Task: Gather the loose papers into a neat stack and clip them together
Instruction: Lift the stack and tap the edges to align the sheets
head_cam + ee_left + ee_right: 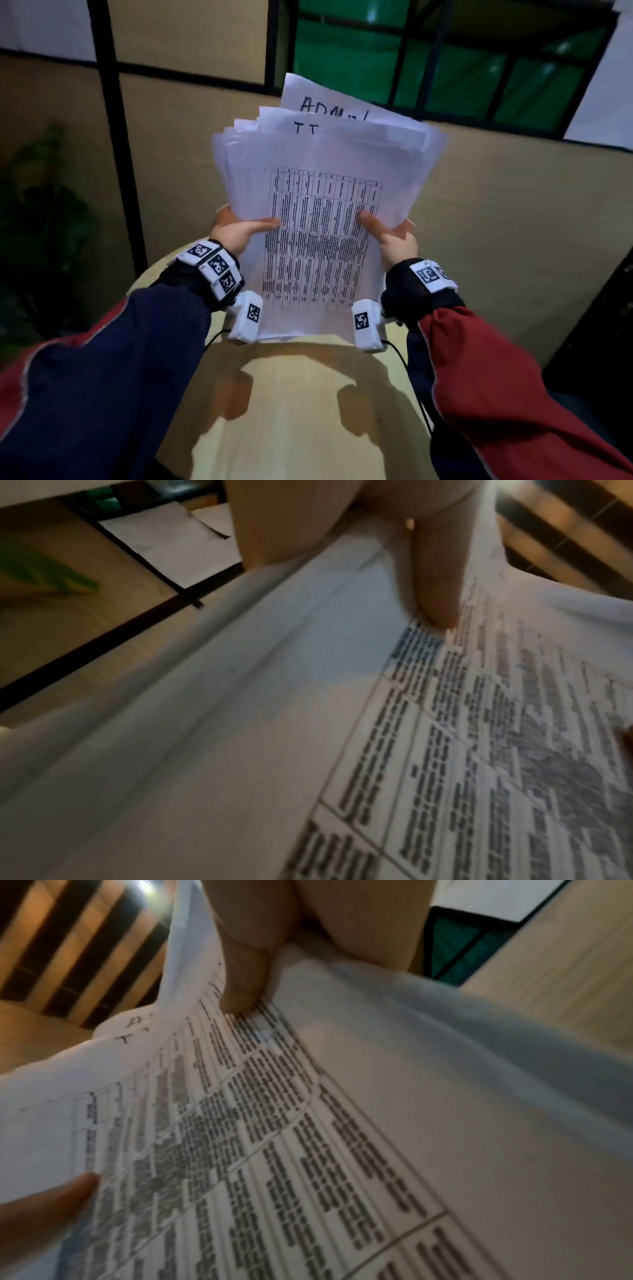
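Note:
A thick bundle of white papers [318, 212] stands upright above a round table, its top edges uneven and fanned. The front sheet carries a printed table; handwritten sheets poke up behind. My left hand [236, 228] grips the bundle's left edge, thumb on the front and fingers behind. My right hand [390, 236] grips the right edge the same way. In the left wrist view the thumb [435, 588] presses the papers [274, 723]. The right wrist view shows my thumb [246, 982] on the front sheet [411, 1123]. No clip is visible.
The round light wooden table [301, 411] lies below the papers, with shadows of my hands on it. Beige partition panels with black frames [113, 137] stand behind. A dark plant [41, 205] sits at the left. Green panels [445, 68] show at the upper right.

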Demonstrator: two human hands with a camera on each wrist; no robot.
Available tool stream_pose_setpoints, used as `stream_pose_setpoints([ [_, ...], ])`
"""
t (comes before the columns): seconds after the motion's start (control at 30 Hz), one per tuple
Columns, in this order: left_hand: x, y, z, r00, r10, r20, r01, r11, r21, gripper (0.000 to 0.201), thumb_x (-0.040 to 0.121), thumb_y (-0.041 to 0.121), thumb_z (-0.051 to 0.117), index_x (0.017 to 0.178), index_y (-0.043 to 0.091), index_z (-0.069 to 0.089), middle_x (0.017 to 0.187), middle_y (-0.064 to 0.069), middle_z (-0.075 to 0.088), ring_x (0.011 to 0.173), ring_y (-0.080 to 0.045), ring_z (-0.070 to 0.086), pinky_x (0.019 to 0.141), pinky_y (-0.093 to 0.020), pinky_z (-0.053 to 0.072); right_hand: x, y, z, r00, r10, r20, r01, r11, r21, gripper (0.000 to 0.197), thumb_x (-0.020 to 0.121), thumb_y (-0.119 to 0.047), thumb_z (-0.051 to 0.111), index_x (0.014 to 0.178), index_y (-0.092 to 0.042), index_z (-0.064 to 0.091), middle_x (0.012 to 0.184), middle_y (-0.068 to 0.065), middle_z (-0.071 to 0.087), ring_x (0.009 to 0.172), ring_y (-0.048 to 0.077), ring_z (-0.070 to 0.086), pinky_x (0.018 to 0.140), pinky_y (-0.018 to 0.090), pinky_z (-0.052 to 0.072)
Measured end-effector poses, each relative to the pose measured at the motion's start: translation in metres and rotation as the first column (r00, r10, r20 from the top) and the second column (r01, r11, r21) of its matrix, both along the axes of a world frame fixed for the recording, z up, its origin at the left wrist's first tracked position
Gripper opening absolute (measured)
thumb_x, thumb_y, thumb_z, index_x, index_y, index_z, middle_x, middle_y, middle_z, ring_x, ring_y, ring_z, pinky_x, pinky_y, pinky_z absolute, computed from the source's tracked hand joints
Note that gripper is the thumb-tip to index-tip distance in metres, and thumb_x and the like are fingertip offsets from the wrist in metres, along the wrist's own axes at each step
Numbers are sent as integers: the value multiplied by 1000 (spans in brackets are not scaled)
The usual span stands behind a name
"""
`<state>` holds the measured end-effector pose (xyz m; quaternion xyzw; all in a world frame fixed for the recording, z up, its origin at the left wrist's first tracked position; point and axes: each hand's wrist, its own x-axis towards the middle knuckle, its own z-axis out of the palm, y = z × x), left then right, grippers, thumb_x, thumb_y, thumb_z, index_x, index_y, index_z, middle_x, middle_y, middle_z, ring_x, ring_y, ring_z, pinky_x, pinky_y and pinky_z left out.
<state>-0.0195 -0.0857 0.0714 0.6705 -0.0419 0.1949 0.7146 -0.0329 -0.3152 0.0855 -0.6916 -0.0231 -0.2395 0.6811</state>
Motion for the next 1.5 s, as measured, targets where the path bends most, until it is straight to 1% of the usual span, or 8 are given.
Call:
stream_pose_setpoints([
  [0.23,-27,12,0,953,-297,62,298,955,-2,77,24,36,91,94,20,64,84,8,75,80,-5,71,77,-24,58,-18,-8,16,988,-23,155,20,1000,23,79,64,-28,85,127,-4,43,124,12,58,107,20,58,95,32,49],
  [0.47,-34,0,3,994,-48,97,47,999,12,33,64,-12,73,76,15,59,79,0,62,77,-20,61,85,-32,52,-19,-7,25,977,-19,211,31,998,-56,86,60,-36,83,133,-13,42,128,14,57,117,28,57,105,46,43],
  [0.6,-36,8,0,988,-137,67,135,990,29,38,57,-2,80,85,15,61,88,-2,66,90,-25,62,94,-43,48,-31,1,41,756,-481,444,652,621,-435,97,71,-47,73,148,-20,19,149,11,31,137,31,28,112,49,24],
  [0.8,-45,7,0,960,-272,68,273,962,-9,58,40,14,81,93,16,60,92,-3,64,90,-21,62,76,-37,52,-38,69,69,882,-119,456,455,461,-762,40,96,-36,41,133,-24,43,141,-1,45,136,21,31,113,62,5],
  [1.13,-40,7,-2,975,-181,127,180,983,23,55,36,13,80,87,17,58,81,-1,59,77,-16,57,70,-31,49,-43,102,58,741,352,572,325,558,-764,26,87,-10,54,110,-9,65,107,9,68,99,27,63,92,52,44],
  [1.23,-37,16,-3,982,-165,91,170,984,-53,49,51,-1,79,91,16,57,88,-2,59,84,-20,57,78,-41,52,-37,66,42,601,-44,798,584,707,-400,56,77,-35,64,127,-11,53,129,12,55,121,26,49,106,46,34],
  [1.33,-34,27,3,982,-168,86,176,980,-97,65,35,12,82,94,11,57,89,-5,61,83,-24,60,68,-38,54,-33,24,11,833,-285,474,372,923,-100,97,64,-38,80,142,-16,27,146,12,35,127,11,36,108,30,27],
  [1.5,-34,23,-10,979,-201,-1,201,977,-74,66,40,14,86,100,8,58,90,-7,64,87,-24,61,78,-40,54,-18,13,-32,970,235,-60,-239,967,-84,38,67,3,78,98,-8,59,107,22,66,75,14,68,89,38,53],
])
